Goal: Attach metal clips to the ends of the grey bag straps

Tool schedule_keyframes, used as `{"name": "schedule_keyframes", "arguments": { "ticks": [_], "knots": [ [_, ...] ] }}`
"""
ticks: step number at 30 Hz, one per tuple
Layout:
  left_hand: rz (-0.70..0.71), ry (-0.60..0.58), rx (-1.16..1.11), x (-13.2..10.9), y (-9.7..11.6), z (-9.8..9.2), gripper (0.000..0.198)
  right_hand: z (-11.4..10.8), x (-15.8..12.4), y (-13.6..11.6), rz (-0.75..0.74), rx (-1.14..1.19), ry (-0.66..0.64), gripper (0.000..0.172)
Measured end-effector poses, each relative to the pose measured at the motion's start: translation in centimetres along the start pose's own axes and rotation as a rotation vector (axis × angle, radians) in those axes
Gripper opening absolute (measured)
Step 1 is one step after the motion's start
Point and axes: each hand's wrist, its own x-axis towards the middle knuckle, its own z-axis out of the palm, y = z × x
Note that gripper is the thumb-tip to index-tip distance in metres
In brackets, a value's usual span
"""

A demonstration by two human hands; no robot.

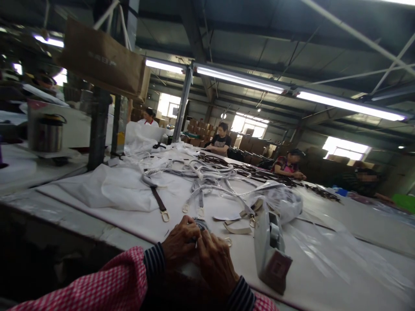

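Note:
My left hand point(179, 242) and my right hand point(216, 259) meet at the table's near edge, fingers closed. Between them is a grey strap point(201, 223), gathered into a small bundle and partly covered by my fingers. A gold clasp point(228, 242) lies beside my right hand. Further back spreads a tangled pile of grey and white straps point(201, 168), some ending in metal clasps. One brown strap end point(158, 198) with a gold clasp points toward me, left of centre. To the right of my hands stands a tape dispenser point(270, 248).
Clear plastic wrapping point(279, 201) and beige strips point(238, 229) lie behind the dispenser. A crumpled white plastic sheet point(110, 190) covers the left part of the table. Dark straps point(246, 168) run along the far side, where several people sit. A brown bag point(103, 60) hangs from a post.

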Motion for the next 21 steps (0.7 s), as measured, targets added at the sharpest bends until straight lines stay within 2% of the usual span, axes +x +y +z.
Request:
{"name": "schedule_keyframes", "arguments": {
  "ticks": [3, 5, 9, 12, 18, 21],
  "knots": [
    [-0.006, 0.0, 0.001, 0.0, -0.2, 0.0, 0.01, -0.6, 1.1, -0.4, 0.186, 0.138, -0.154, 0.017],
    [-0.02, 0.003, -0.006, 0.0, 0.0, -0.1, 0.006, -0.9, 1.2, -0.7, 0.265, 0.216, -0.18, 0.021],
    [-0.055, 0.032, -0.027, 0.0, 0.5, -0.2, 0.014, -1.7, 0.3, -1.2, 0.32, 0.32, -0.21, 0.032],
    [-0.079, 0.045, -0.042, -0.1, 0.7, -0.2, 0.015, -2.5, -0.3, -1.3, 0.381, 0.454, -0.26, 0.024],
    [-0.122, 0.024, -0.064, -0.2, 1.1, -0.7, 0.026, -2.1, 1.1, 0.6, 0.536, 0.622, -0.264, 0.023],
    [-0.139, 0.015, -0.08, -0.3, 1.2, -0.7, 0.028, -1.8, 2.2, 1.8, 0.577, 0.661, -0.329, 0.021]
  ]
}}
